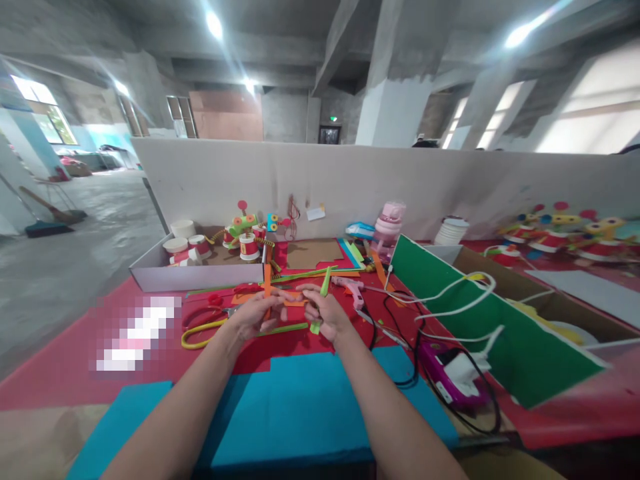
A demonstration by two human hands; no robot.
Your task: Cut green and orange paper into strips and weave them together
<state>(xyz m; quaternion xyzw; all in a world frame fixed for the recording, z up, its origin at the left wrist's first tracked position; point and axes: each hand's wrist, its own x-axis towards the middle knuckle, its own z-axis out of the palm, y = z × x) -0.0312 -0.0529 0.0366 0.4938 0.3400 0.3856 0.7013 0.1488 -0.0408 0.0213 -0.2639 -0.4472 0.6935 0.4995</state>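
Note:
My left hand [257,315] is closed around an upright orange strip [268,280], near the middle of the red-covered table. Close beside it on the right, my right hand [324,312] grips a green strip [326,281], which sticks out above and below the fingers. The fingertips of both hands almost meet; whether they touch is hard to tell. Yellow-handled scissors [203,335] lie left of my left hand. A pink glue gun [351,291] rests just right of my right hand. Another green strip [285,329] lies below the hands.
Blue sheets [300,407] cover the near edge. A white box [200,275] with paper cups and a figure stands back left. At right are a green-sided box [480,327], white cables and a purple power strip [450,377]. A pink bottle [389,227] stands behind.

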